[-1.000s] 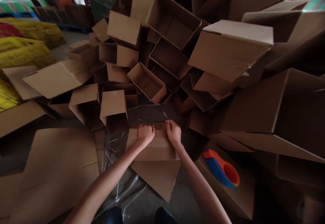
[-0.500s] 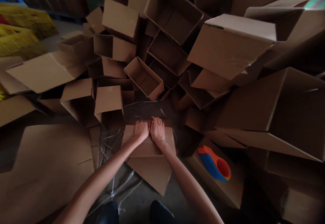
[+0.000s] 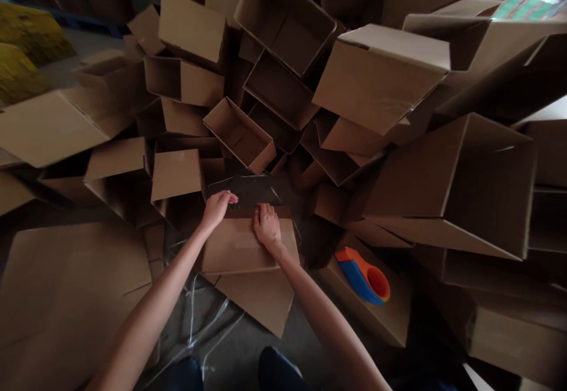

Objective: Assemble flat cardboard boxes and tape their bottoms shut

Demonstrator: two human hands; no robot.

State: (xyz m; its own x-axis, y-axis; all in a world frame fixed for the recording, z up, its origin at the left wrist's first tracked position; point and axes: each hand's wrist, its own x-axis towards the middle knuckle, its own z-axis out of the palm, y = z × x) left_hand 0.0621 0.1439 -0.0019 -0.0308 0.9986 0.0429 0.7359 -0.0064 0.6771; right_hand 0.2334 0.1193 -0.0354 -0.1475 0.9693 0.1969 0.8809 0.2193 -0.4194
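On the floor before my feet lies a cardboard box [image 3: 239, 243], its front flap [image 3: 261, 296] spread toward me. My right hand [image 3: 268, 225] rests on the top of this box, palm down, with its fingers stretched toward the far edge. Above the box's far left corner is my left hand [image 3: 218, 208], off the cardboard, its fingers bent and pressed together. Whatever is between those fingertips, if anything, is too small to make out. To the right, an orange and blue tape dispenser [image 3: 363, 276] lies on another cardboard box [image 3: 394, 314].
Open cardboard boxes [image 3: 287, 19] are piled ahead and on both sides. A big cardboard piece [image 3: 80, 284] lies at the left. Thin pale strips [image 3: 192, 314] are scattered on the dark floor [image 3: 248, 355]. Yellow crates [image 3: 35, 36] stand at the far left.
My left hand has lifted off the box and moved left, away from my right hand. My right hand stays on the box top. The view has shifted slightly to the right.
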